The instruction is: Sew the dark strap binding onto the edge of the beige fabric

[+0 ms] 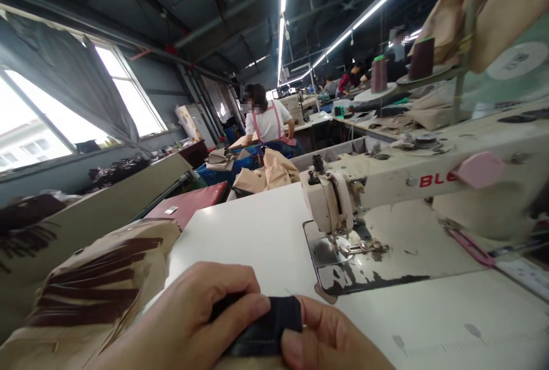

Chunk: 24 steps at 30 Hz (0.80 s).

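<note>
A dark, stitched strip of fabric (261, 330) lies between my two hands, low in the view over the front of the white table (257, 233). My left hand (201, 313) pinches it from the left with thumb and bent fingers. At its right end, my right hand (326, 335) grips the corner between thumb and forefinger. Some tan cloth shows just beneath the strip. Ahead and to the right stands a sewing machine (330, 198), its needle area apart from both hands.
Tan cloth with dark brown strips (103, 278) is piled at the left. A red board (193, 201) and a heap of tan fabric (274, 172) lie beyond the table. Thread cones (379, 75) stand behind the machine. A person in a white top (270, 118) sits farther back.
</note>
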### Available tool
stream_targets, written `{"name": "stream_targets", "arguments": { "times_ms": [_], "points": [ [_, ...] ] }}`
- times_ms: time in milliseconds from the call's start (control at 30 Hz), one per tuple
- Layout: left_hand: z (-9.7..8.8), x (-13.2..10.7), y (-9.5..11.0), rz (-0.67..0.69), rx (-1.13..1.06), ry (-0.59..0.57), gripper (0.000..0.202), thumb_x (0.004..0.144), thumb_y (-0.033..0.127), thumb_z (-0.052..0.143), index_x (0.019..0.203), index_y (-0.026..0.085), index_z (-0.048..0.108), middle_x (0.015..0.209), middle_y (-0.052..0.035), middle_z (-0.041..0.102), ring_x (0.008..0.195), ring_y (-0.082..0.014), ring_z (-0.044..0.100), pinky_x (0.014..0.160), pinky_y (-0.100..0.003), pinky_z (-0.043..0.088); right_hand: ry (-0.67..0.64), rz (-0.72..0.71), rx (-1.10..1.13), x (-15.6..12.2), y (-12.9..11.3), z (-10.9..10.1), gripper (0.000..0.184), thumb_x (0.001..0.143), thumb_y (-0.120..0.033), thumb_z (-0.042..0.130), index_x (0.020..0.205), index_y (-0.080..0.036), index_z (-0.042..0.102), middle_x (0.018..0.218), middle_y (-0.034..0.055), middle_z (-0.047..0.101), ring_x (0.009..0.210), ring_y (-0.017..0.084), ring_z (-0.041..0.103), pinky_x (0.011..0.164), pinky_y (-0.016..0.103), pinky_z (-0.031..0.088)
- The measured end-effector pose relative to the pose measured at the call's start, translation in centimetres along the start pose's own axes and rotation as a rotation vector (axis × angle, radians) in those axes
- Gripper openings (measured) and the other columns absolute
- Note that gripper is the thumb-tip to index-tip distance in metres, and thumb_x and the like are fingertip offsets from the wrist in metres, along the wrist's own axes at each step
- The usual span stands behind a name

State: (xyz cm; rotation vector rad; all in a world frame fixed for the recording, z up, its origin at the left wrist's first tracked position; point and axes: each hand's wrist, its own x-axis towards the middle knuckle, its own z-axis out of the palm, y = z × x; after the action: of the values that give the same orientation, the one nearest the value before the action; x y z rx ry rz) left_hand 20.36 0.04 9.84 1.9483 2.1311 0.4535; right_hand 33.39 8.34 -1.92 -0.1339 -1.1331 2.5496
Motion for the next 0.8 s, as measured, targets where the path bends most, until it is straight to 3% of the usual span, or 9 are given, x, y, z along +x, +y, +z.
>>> {"name": "stream_targets", "arguments": {
  "times_ms": [67, 167, 267, 333, 400, 500, 600, 733, 800],
  "points": [
    [0.4, 0.3, -0.5, -0.046, -0.008, -0.074, 0.033, 0.088, 0.042, 0.048, 0.066, 0.021, 0.059, 0.060, 0.0064, 0.056, 0.058, -0.0081, 0.049, 0.053, -0.015, 0.033, 0.058, -0.085, -0.150, -0.2, 0.7, -0.8, 0.042, 0.062, -0.051, 0.077, 0.072, -0.020, 0.050, 0.062, -0.0037, 0.051, 0.054, 0.011, 0.047, 0.051, 0.020, 0.032],
    [3.2, 1.9, -1.8, -0.107, -0.205, -0.094, 0.032, 0.089, 0.038, 0.046, 0.066, 0.017, 0.055, 0.063, 0.0055, 0.053, 0.062, -0.0089, 0.046, 0.056, -0.015, 0.033, 0.202, -0.226, -0.357, -0.5, 0.0, -3.0, 0.024, 0.069, -0.036, 0.075, 0.071, -0.017, 0.061, 0.067, -0.0013, 0.059, 0.063, 0.014, 0.052, 0.057, 0.021, 0.037],
    [6.7, 4.0, -2.7, -0.112, -0.442, -0.140, 0.031, 0.088, 0.039, 0.047, 0.071, 0.015, 0.059, 0.066, 0.0037, 0.053, 0.066, -0.0110, 0.047, 0.059, -0.017, 0.035, 0.273, -0.213, -0.470, -0.9, -1.3, -5.0, 0.013, 0.071, -0.026, 0.072, 0.073, -0.016, 0.065, 0.068, -0.0006, 0.064, 0.065, 0.015, 0.056, 0.058, 0.022, 0.040],
    [8.1, 5.1, -2.7, -0.117, -0.486, -0.116, 0.030, 0.087, 0.037, 0.048, 0.071, 0.015, 0.061, 0.067, 0.0028, 0.055, 0.070, -0.0123, 0.050, 0.062, -0.018, 0.037, 0.336, -0.230, -0.604, -1.1, -2.0, -5.9, 0.010, 0.071, -0.024, 0.072, 0.074, -0.016, 0.067, 0.069, -0.0002, 0.064, 0.065, 0.016, 0.057, 0.059, 0.023, 0.042],
    [8.4, 5.8, -2.4, -0.091, -0.422, -0.048, 0.026, 0.086, 0.033, 0.051, 0.069, 0.016, 0.062, 0.067, 0.0024, 0.056, 0.070, -0.0125, 0.052, 0.062, -0.018, 0.037, 0.371, -0.254, -0.684, -1.3, -2.7, -6.6, 0.012, 0.073, -0.025, 0.072, 0.082, -0.017, 0.070, 0.075, 0.0016, 0.067, 0.071, 0.018, 0.061, 0.064, 0.025, 0.047],
    [7.9, 6.5, -2.0, 0.119, -0.237, 0.054, 0.025, 0.087, 0.028, 0.050, 0.068, 0.017, 0.062, 0.066, 0.0010, 0.057, 0.065, -0.0113, 0.052, 0.058, -0.019, 0.035, 0.348, -0.328, -0.717, -1.3, -3.6, -7.2, 0.016, 0.078, -0.025, 0.069, 0.093, -0.023, 0.073, 0.089, 0.0034, 0.071, 0.084, 0.021, 0.065, 0.074, 0.029, 0.052],
    [7.6, 6.8, -2.1, 0.299, -0.143, 0.127, 0.027, 0.089, 0.029, 0.046, 0.070, 0.017, 0.062, 0.066, -0.0005, 0.057, 0.062, -0.0111, 0.052, 0.056, -0.019, 0.035, 0.311, -0.495, -0.907, -1.3, -4.4, -7.6, 0.016, 0.082, -0.019, 0.066, 0.092, -0.028, 0.074, 0.087, 0.0013, 0.072, 0.082, 0.019, 0.066, 0.074, 0.026, 0.053],
    [8.1, 6.6, -2.2, 0.229, -0.245, -0.019, 0.026, 0.090, 0.028, 0.043, 0.076, 0.017, 0.062, 0.068, 0.0005, 0.063, 0.062, -0.0100, 0.056, 0.056, -0.015, 0.040, 0.202, -0.656, -1.067, -1.3, -4.8, -7.9, 0.024, 0.083, -0.014, 0.066, 0.100, -0.030, 0.072, 0.083, -0.0010, 0.072, 0.075, 0.015, 0.066, 0.069, 0.021, 0.052],
    [8.7, 6.2, -2.1, 0.179, -0.261, -0.002, 0.026, 0.089, 0.027, 0.044, 0.074, 0.018, 0.063, 0.066, 0.0012, 0.063, 0.061, -0.0097, 0.057, 0.058, -0.014, 0.042, 0.151, -0.654, -1.070, -1.4, -4.6, -8.0, 0.024, 0.084, -0.015, 0.064, 0.102, -0.029, 0.071, 0.083, 0.0000, 0.072, 0.075, 0.015, 0.067, 0.068, 0.021, 0.051]
  ]
}}
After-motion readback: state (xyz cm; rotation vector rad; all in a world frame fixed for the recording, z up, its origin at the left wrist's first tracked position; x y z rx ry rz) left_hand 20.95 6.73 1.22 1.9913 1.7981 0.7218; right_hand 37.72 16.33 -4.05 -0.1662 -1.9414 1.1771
